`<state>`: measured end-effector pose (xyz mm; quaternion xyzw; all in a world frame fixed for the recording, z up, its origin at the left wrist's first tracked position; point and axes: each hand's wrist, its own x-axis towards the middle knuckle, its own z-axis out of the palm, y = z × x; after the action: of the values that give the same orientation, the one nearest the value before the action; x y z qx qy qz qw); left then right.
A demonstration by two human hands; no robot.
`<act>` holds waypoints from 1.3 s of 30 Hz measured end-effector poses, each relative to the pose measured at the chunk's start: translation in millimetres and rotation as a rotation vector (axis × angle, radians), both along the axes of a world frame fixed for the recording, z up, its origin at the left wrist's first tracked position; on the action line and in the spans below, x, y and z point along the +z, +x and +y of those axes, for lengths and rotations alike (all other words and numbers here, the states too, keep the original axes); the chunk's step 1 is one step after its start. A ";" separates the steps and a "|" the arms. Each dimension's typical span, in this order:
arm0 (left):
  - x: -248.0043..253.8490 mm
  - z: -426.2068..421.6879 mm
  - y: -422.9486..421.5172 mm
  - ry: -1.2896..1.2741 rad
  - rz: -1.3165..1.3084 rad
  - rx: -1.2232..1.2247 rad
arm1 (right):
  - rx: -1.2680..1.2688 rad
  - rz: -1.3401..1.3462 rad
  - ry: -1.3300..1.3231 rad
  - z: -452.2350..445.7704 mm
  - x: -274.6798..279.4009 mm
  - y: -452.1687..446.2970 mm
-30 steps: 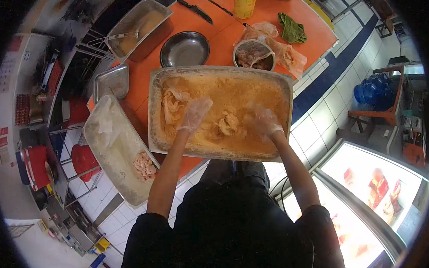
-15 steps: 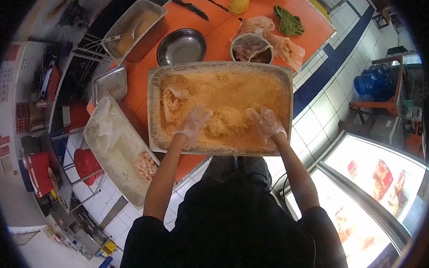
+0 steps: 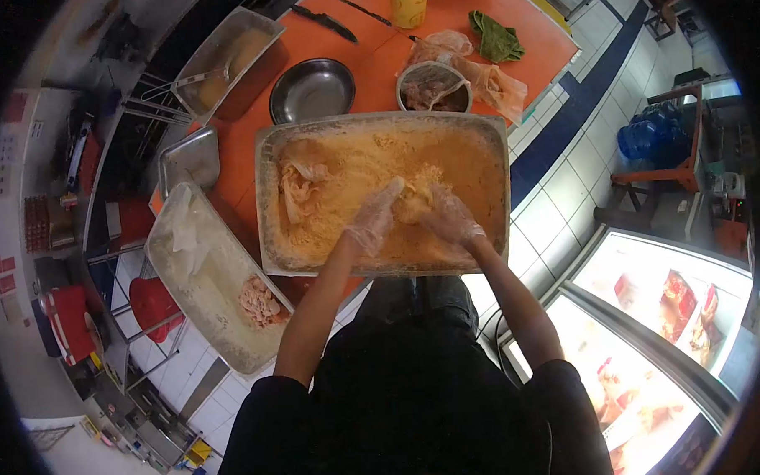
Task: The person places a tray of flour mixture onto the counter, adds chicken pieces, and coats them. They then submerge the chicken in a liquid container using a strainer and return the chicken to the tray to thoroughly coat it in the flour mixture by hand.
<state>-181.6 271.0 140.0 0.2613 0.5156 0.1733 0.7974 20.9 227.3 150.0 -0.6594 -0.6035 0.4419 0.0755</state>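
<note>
A large rectangular tray (image 3: 267, 233) of orange-yellow breading crumbs (image 3: 470, 176) lies before me. My left hand (image 3: 374, 217), in a clear plastic glove, is angled in from the left over the crumbs. Opposite it, my right hand (image 3: 451, 218), gloved the same way, comes in from the right. Between the two palms is a crumb-coated lump (image 3: 410, 208), gripped from both sides; what lies under its coating is hidden. A crumpled plastic bag (image 3: 299, 186) rests at the tray's left end, dusted with crumbs.
Left of the tray, a long pan (image 3: 206, 294) holds pale raw meat (image 3: 261, 300). Behind stand a dark bowl (image 3: 312, 89), a bowl of bagged meat (image 3: 432, 87), a deep container (image 3: 232, 63), a knife (image 3: 326, 23) and a green cloth (image 3: 496, 37). A lit display case (image 3: 650, 295) is at right.
My hands have moved inward from either side of the crumb mound and now close together around the coated lump. The view has shifted slightly.
</note>
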 end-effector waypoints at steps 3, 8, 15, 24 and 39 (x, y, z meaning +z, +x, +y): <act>-30.4 8.2 -33.2 0.481 0.293 -0.201 | 0.132 0.092 0.181 -13.2 -24.2 19.9; -95.2 32.6 -27.3 0.834 0.696 -0.258 | -0.088 -0.131 0.006 32.3 -31.7 7.8; 2.0 -2.8 16.6 0.571 0.161 -0.034 | 0.031 0.117 0.181 13.8 -74.1 -14.8; -92.4 -22.4 -0.9 0.468 0.342 -0.446 | 0.297 -0.108 0.093 -13.3 -60.7 -12.1; -42.2 -7.9 -5.0 0.564 -0.037 -0.011 | 0.112 -0.037 0.207 11.9 2.6 9.5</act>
<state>-186.6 263.2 97.9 0.4721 0.4311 0.3104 0.7035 30.4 239.1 152.6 -0.6214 -0.6831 0.3685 0.1070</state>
